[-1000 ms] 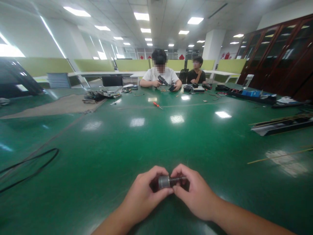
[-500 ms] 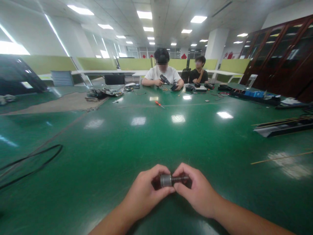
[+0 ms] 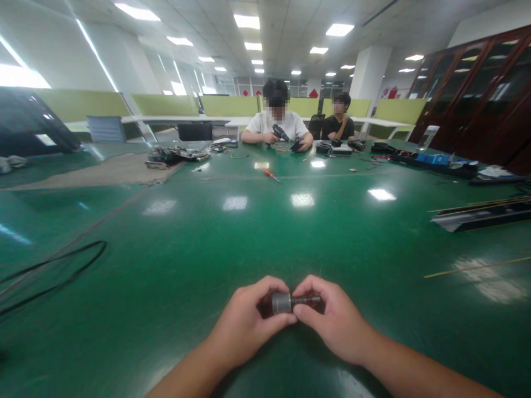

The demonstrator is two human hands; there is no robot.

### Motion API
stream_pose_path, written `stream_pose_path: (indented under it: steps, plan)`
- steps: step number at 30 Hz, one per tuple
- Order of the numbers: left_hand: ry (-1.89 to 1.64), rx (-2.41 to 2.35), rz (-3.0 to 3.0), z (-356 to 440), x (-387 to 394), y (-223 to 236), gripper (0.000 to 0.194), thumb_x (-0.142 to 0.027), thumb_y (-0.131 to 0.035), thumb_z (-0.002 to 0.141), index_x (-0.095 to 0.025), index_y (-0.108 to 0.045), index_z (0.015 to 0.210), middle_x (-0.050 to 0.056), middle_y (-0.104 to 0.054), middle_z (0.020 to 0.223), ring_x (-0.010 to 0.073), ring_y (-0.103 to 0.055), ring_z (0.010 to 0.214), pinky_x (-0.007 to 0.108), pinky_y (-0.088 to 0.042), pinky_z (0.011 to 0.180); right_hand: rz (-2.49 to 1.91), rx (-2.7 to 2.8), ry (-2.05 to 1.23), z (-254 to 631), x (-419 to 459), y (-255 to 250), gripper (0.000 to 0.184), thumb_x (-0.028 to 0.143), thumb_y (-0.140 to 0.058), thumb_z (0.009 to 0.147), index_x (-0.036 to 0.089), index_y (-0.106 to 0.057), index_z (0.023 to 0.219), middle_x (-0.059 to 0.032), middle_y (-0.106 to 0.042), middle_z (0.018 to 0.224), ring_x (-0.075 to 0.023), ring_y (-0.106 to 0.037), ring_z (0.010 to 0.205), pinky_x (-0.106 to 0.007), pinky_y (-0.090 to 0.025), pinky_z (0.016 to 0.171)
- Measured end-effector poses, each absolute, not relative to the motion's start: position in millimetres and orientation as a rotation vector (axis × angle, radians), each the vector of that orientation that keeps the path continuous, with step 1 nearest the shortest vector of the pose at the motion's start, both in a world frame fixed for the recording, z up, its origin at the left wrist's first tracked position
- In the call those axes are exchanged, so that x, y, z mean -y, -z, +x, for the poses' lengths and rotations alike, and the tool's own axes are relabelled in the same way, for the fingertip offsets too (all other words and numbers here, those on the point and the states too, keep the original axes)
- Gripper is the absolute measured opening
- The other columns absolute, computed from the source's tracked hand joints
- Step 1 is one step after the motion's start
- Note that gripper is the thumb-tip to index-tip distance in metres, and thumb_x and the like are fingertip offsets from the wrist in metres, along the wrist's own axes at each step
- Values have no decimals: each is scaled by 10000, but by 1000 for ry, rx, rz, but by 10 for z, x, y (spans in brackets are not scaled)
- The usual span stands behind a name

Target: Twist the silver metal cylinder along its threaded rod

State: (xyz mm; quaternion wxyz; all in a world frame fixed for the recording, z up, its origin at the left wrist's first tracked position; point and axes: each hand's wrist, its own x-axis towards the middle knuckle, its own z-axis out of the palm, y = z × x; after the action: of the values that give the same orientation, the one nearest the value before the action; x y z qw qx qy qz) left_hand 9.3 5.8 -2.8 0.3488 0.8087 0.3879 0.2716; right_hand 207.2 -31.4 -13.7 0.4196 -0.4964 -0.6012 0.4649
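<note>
A small metal part (image 3: 282, 303) lies level between my hands, a thick grey cylinder at its left end and a thin, dark, ridged shaft (image 3: 306, 300) at its right. My left hand (image 3: 249, 318) is closed around the cylinder, thumb below and fingers above. Thumb and fingers of my right hand (image 3: 332, 318) pinch the shaft near where it meets the cylinder. The tips of both hands almost meet. Green tabletop (image 3: 265, 243) lies under and around them; whether the part touches it I cannot tell.
An orange screwdriver (image 3: 271, 174) lies far ahead. Across the table one person holds a power drill (image 3: 281, 132); another person (image 3: 339, 119) sits beside. A black cable (image 3: 78, 268) loops at left. Thin rods (image 3: 477, 267) and a black tray (image 3: 477, 215) are at right.
The view has shifted very slightly. Both hands keep the same hold on the metal part, with hardly any movement visible.
</note>
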Motion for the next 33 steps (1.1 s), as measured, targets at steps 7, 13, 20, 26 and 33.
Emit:
stream_pose_path:
  steps: [7,13,20,26,33]
  plan:
    - [-718,-1011,2105,85,-51,32,240,-296,-771,808,-244,-638,1002,-47,-667,839,142,-611,743,231,-418,673,-1245,1495,-1182,2066,328,146,81,142,-638,811,191,-649,873,10,-655,783,-151,-592,720,-258,-447,675]
    - [-727,-1003,2119,86,-54,37,244,-309,-772,809,-245,-639,1004,-50,-664,831,134,-608,726,227,-421,663,-1236,1498,-1180,2066,326,139,78,147,-633,815,192,-640,877,9,-654,801,-153,-597,736,-260,-450,682]
    - [-800,-976,2109,80,-58,34,255,-331,-772,805,-233,-642,1002,-33,-673,835,145,-621,725,231,-428,650,-1254,1525,-1160,2075,325,140,161,156,-652,807,208,-660,959,13,-655,820,-149,-573,719,-262,-447,681]
    - [-787,-969,2127,81,-56,11,260,-347,-771,803,-223,-647,994,-28,-672,816,146,-617,710,233,-432,646,-1237,1532,-1166,2074,335,116,111,149,-641,818,198,-661,914,15,-642,789,-140,-555,694,-252,-434,662]
    - [-792,-980,2123,82,-56,0,252,-342,-772,798,-216,-653,981,-18,-677,824,152,-620,720,239,-440,656,-1257,1547,-1155,2077,340,99,65,182,-644,830,202,-660,890,19,-626,758,-140,-543,681,-252,-424,663]
